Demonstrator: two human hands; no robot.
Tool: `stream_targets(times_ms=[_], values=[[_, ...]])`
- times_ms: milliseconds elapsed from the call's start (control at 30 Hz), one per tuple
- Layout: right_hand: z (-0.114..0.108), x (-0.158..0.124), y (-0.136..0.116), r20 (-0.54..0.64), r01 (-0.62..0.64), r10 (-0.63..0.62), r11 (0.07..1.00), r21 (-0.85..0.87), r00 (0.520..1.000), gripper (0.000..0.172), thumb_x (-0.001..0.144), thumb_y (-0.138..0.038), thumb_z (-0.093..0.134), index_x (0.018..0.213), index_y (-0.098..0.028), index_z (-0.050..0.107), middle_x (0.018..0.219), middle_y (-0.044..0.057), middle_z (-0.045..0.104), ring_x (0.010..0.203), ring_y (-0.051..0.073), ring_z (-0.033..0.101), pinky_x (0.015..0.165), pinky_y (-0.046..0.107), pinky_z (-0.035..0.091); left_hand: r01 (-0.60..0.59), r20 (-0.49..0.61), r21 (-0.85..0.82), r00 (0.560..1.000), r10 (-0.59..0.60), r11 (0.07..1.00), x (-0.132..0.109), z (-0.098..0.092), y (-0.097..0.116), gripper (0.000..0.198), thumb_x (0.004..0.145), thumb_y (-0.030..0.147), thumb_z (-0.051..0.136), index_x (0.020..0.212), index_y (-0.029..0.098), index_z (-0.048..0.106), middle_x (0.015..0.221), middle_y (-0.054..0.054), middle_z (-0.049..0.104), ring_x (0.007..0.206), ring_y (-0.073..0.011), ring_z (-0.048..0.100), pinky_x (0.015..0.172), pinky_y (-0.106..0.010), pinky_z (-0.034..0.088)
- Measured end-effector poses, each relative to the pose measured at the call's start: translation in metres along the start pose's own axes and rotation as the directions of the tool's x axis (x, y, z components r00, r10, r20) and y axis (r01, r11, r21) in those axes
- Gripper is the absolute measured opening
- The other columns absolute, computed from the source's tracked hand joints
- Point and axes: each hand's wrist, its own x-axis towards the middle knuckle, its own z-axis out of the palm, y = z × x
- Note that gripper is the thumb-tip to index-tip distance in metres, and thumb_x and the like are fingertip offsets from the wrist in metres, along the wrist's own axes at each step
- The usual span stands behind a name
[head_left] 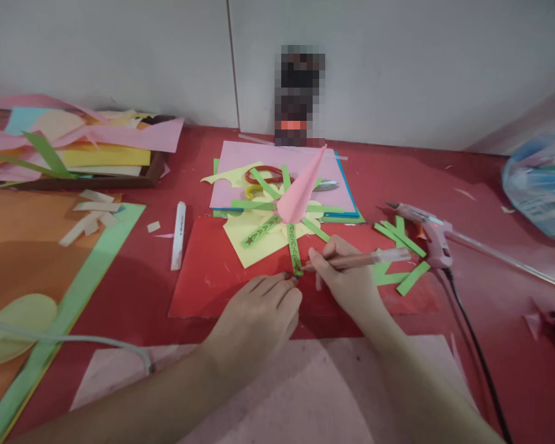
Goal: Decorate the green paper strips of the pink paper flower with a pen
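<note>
A pen [386, 256] is gripped in my right hand [354, 287], its tip on the outer end of a green paper strip [293, 243] that bears black line marks. The curled fingers of my left hand [263, 311] press on that same end. The strip is one of several that spread out from under a pink paper cone [300, 191], which stands on a pale yellow flower-shaped paper [313, 223]. Another strip [260, 232] at the left carries triangle marks and a star. The other strips around the cone look plain.
Scissors [327, 184] lie behind the cone on pink paper [268, 154]. Loose green strips [400, 279] and a glue gun [425, 228] with a cord lie right. A white marker [178, 234], paper scraps [92, 213] and a box of coloured paper [155, 169] are left.
</note>
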Motion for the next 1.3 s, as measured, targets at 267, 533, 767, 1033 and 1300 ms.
stream_targets(times_ms=[267,533,767,1033,1300], values=[[-0.0002,-0.0008,-0.0005,-0.007,-0.019,0.019,1.000,-0.003,1.000,0.032,0.082,-0.033,0.054,0.061,-0.023,0.033,0.038,-0.008,0.048,0.038,0.011,0.049,0.049,0.024,0.040,-0.010,-0.009,-0.008,1.000,0.010,1.000,-0.0008,0.0005,-0.0001,0.014,0.084,0.009,0.044,0.078,0.012,0.056,0.083,-0.007,0.064,0.086,-0.0198,0.060,0.082,-0.036,0.051],[-0.0001,-0.0002,-0.0007,-0.018,-0.006,0.006,1.000,0.017,1.000,0.031,0.082,-0.032,0.054,0.061,-0.023,0.033,0.038,-0.009,0.048,0.037,0.010,0.049,0.049,0.023,0.041,-0.008,-0.015,-0.006,1.000,0.008,1.000,-0.0002,0.0003,0.0000,0.014,0.084,0.009,0.044,0.078,0.012,0.056,0.083,-0.007,0.064,0.085,-0.0194,0.060,0.082,-0.036,0.051],[-0.0002,-0.0001,-0.0013,-0.040,-0.019,0.018,0.999,-0.034,0.999,0.031,0.081,-0.031,0.054,0.060,-0.023,0.033,0.037,-0.008,0.049,0.040,0.011,0.052,0.048,0.023,0.039,-0.001,-0.011,-0.009,1.000,0.001,1.000,0.0001,0.0000,0.0003,0.014,0.084,0.009,0.044,0.079,0.013,0.056,0.083,-0.007,0.064,0.085,-0.0195,0.061,0.081,-0.036,0.051],[0.0000,-0.0005,-0.0023,0.014,-0.004,0.004,1.000,-0.030,1.000,0.032,0.082,-0.035,0.054,0.061,-0.023,0.034,0.039,-0.007,0.050,0.041,0.011,0.050,0.046,0.023,0.038,-0.003,-0.011,0.005,1.000,0.003,1.000,-0.0002,0.0004,0.0004,0.015,0.084,0.009,0.044,0.078,0.014,0.056,0.083,-0.006,0.064,0.086,-0.0195,0.061,0.081,-0.036,0.051],[0.0003,-0.0012,-0.0017,0.044,-0.009,0.010,1.000,-0.007,0.999,0.032,0.082,-0.036,0.055,0.060,-0.023,0.035,0.038,-0.007,0.050,0.044,0.012,0.055,0.048,0.023,0.041,0.002,-0.010,-0.007,1.000,-0.003,1.000,0.0003,0.0011,0.0002,0.015,0.084,0.009,0.044,0.077,0.013,0.056,0.081,-0.006,0.064,0.083,-0.0188,0.060,0.081,-0.035,0.051]])
